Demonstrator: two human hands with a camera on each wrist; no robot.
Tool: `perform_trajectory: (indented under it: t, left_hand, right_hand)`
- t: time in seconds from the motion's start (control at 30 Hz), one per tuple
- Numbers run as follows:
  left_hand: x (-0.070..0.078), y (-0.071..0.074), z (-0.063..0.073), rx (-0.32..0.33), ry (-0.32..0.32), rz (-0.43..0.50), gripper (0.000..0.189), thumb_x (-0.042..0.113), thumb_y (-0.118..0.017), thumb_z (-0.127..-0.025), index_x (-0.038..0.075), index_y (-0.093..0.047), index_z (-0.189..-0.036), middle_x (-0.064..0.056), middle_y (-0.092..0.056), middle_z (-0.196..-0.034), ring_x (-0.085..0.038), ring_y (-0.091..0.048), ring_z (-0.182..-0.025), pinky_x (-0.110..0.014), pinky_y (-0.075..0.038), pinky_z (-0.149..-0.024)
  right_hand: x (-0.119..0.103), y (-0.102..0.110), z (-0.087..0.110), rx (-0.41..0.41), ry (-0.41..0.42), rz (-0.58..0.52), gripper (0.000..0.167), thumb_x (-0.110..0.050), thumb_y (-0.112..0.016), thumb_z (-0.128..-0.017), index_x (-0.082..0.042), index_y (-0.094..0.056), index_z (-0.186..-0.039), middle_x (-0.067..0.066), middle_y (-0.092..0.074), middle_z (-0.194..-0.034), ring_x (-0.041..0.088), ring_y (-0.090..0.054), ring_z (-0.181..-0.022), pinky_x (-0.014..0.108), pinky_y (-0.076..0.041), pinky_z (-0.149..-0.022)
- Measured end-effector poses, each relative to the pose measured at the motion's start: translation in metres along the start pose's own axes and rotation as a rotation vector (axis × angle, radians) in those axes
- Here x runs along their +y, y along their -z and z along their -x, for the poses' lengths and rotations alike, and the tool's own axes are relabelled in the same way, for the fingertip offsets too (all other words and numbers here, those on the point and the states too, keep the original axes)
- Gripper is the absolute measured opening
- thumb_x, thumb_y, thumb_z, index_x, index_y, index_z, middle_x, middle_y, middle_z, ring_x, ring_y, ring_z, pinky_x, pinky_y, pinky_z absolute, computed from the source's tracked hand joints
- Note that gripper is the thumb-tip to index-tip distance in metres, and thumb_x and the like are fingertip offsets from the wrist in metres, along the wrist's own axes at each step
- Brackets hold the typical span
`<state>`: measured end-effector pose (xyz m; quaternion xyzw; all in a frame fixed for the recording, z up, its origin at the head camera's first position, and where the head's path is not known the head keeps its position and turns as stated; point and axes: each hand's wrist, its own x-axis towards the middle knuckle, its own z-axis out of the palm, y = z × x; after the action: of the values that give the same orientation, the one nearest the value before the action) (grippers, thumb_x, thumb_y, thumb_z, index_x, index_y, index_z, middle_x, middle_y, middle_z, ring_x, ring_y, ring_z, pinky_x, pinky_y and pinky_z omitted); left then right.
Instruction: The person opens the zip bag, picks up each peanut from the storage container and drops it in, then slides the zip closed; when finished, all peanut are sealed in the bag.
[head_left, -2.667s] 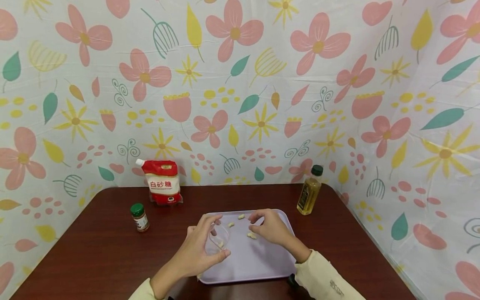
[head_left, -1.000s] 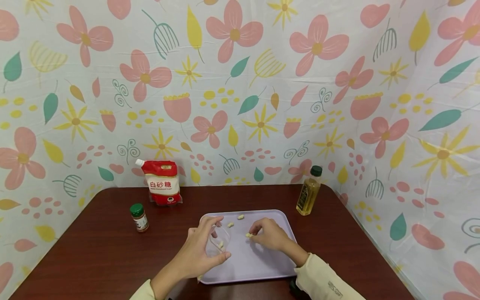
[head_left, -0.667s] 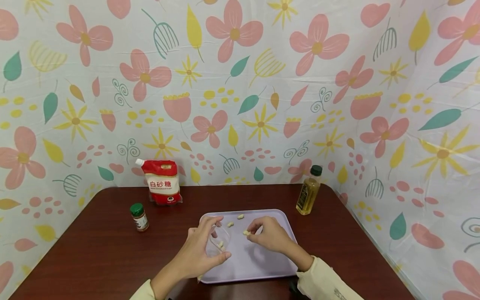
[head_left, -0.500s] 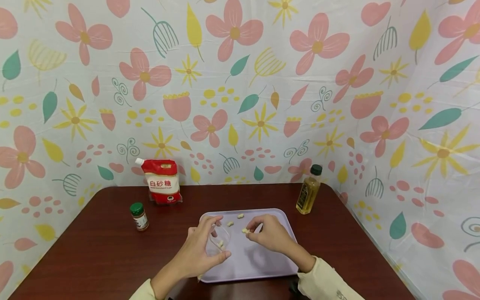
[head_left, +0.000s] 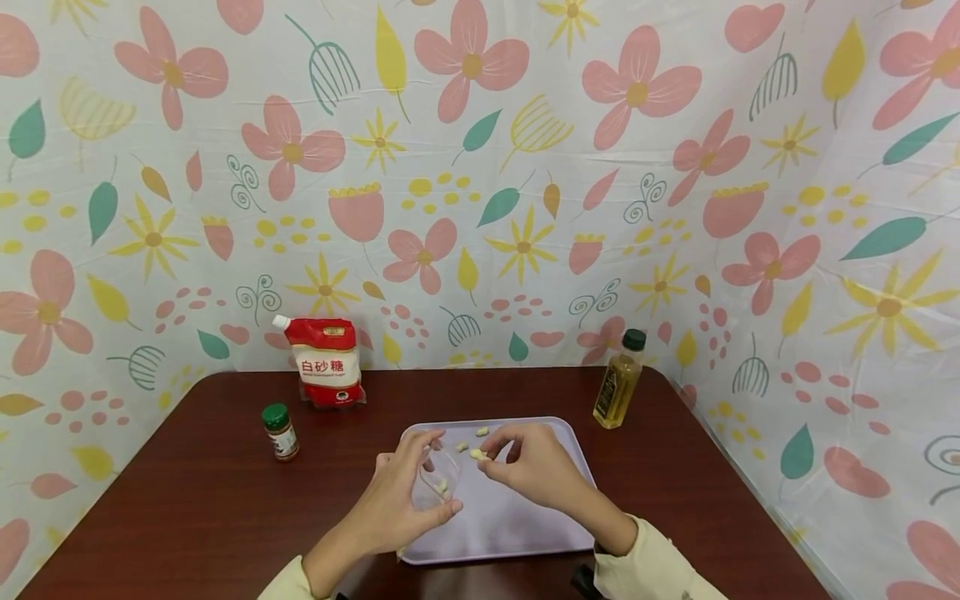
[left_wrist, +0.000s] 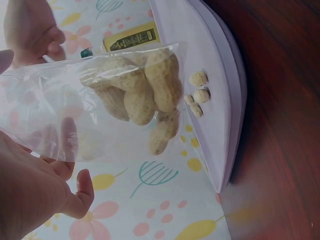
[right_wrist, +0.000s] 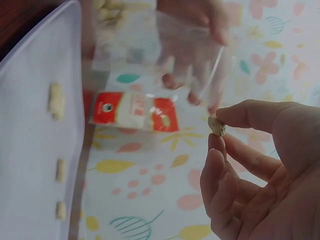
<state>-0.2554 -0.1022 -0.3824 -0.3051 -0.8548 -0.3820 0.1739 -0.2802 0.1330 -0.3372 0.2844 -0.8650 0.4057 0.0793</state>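
My left hand [head_left: 393, 504] holds a clear plastic bag [left_wrist: 95, 142] by its mouth, thumb and fingers spread apart around it. Several unshelled peanuts [left_wrist: 162, 80] lie at the bag's bottom, seen through the film in the left wrist view. My right hand [head_left: 536, 467] pinches a single peanut [right_wrist: 216, 126] between thumb and fingertips, just right of the bag and level with its mouth in the head view. Below both hands is a pale purple tray [head_left: 517, 533]; loose peanuts [right_wrist: 57, 101] lie on it, two of them past the fingertips in the head view.
Behind on the left stand a red and white sugar pouch [head_left: 328, 364] and a green-capped spice jar [head_left: 281, 433]. An oil bottle [head_left: 618, 383] stands at the back right of the dark wooden table [head_left: 187, 508]. A flowered cloth [head_left: 480, 208] hangs behind.
My right hand came down on a peanut on the tray, pinched it, lifted it and carried it left towards the bag. My left hand and the bag have stayed almost still.
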Motion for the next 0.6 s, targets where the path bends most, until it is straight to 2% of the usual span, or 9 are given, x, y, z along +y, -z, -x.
perform_trajectory:
  t: [0.27,0.4,0.6]
  left_hand:
    - [0.000,-0.002,0.000,0.003,0.003,-0.003,0.079,0.036,-0.082,-0.077,0.017,-0.041,-0.143,0.001,-0.051,-0.125,-0.007,-0.052,-0.095,-0.042,-0.029,-0.080]
    - [0.000,-0.002,0.000,-0.003,-0.004,0.005,0.079,0.037,-0.081,-0.078,0.017,-0.041,-0.143,-0.003,-0.051,-0.125,-0.006,-0.051,-0.095,-0.042,-0.028,-0.080]
    - [0.001,-0.001,0.001,-0.008,-0.008,0.008,0.078,0.039,-0.080,-0.080,0.017,-0.040,-0.144,0.002,-0.048,-0.126,-0.011,-0.054,-0.095,-0.042,-0.028,-0.079]
  right_hand:
    - [-0.023,-0.002,-0.001,0.009,0.045,-0.066,0.007,-0.012,-0.079,-0.082,-0.016,-0.076,-0.085,-0.006,-0.070,-0.084,0.009,-0.057,-0.058,0.027,-0.048,-0.049]
    - [-0.028,-0.005,-0.004,-0.004,0.050,-0.084,0.008,-0.011,-0.079,-0.082,-0.018,-0.076,-0.085,-0.008,-0.070,-0.082,0.010,-0.057,-0.057,0.026,-0.047,-0.048]
    - [-0.031,-0.012,-0.009,-0.035,0.048,-0.105,0.005,-0.014,-0.078,-0.083,-0.016,-0.076,-0.086,-0.006,-0.071,-0.084,0.010,-0.058,-0.058,0.026,-0.048,-0.048]
